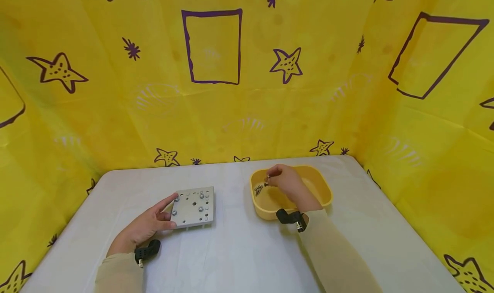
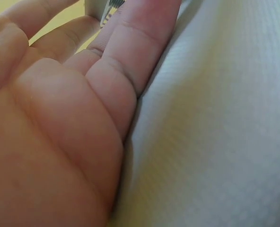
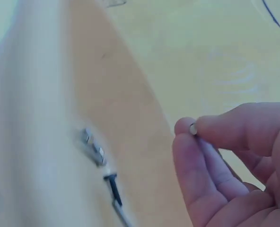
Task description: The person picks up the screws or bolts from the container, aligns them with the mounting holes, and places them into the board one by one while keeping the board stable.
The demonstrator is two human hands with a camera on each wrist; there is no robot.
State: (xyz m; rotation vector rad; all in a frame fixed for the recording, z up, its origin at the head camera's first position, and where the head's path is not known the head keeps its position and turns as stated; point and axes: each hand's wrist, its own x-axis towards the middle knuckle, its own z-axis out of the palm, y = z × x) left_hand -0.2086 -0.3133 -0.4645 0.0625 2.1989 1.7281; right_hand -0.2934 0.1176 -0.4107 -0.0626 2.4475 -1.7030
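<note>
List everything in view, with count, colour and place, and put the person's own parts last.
Plate: one, pale grey, left of the tub
Round fittings: four, silver, on the plate
Tub: one, yellow, right of the plate
Loose hardware: several, exact count unclear, silver and dark, inside the tub
Small piece: one, silvery, pinched in the right hand
Table: one, white, beneath everything
Printed sheeting: three sides, yellow with purple drawings, behind and beside the table
Wrist devices: two, black, one per wrist
Sleeves: two, beige, on the forearms
Left hand: one, holding the plate's left side
Right hand: one, over the tub
</note>
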